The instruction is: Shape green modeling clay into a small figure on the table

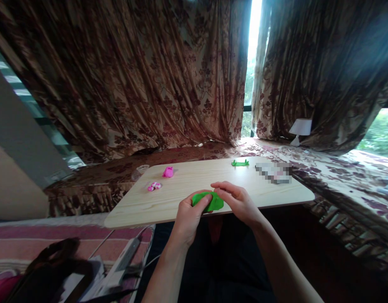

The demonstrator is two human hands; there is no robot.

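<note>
A flat, uneven sheet of bright green modelling clay [216, 202] is in my left hand [191, 212], above the table's near edge. My left thumb presses on its face, and the other fingers go behind it, mostly hidden. My right hand [236, 200] is beside the sheet, fingers stretched out and pointing left. Its fingertips are at the sheet's upper right edge; whether they press on it I cannot tell. Farther back on the table lies another green clay piece [240, 163], a flat strip with small upright bits at its ends.
On the pale wooden table [178, 206] are a pink lump [168, 172] and a pink-and-white cluster [154, 186] at left. A blurred-out flat item [274, 173] lies at right. A clear container [140, 171] is by the far left edge. Behind stands a white lamp [299, 129].
</note>
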